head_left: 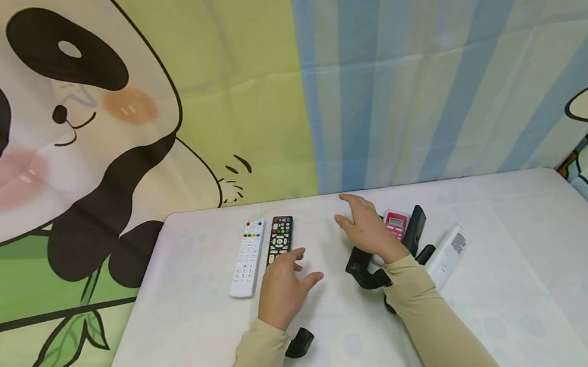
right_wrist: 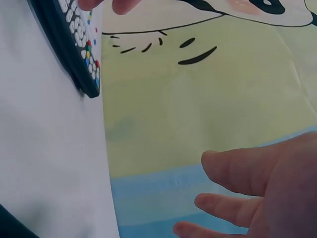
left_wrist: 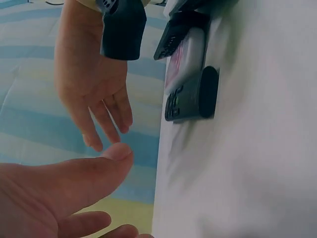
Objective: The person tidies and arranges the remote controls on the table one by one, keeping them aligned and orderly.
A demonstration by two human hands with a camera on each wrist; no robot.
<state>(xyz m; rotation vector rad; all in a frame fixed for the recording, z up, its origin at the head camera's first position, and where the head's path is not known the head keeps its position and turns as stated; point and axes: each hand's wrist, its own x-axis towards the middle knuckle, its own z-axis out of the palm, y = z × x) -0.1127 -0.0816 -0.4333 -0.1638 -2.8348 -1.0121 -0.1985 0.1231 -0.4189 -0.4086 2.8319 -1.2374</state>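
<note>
My left hand [head_left: 283,289] hovers by the lower end of a black remote control [head_left: 280,233] with coloured buttons, thumb spread and fingers loosely bent, holding nothing. Left of that remote, a white remote control [head_left: 249,260] lies almost parallel. My right hand [head_left: 367,229] is raised over the table, fingers apart and nothing in them. Beside and partly under its forearm sits a group: a white remote with a pink face [head_left: 396,224], a black remote [head_left: 415,229] and a white device with a printed square code [head_left: 448,256]. In the left wrist view, both hands face each other above the tabletop.
Black wrist-camera mounts sit at the left wrist [head_left: 300,343] and the right wrist [head_left: 363,269]. The white-covered table [head_left: 540,277] ends at a hanging cloth [head_left: 254,110] with a panda print and blue stripes.
</note>
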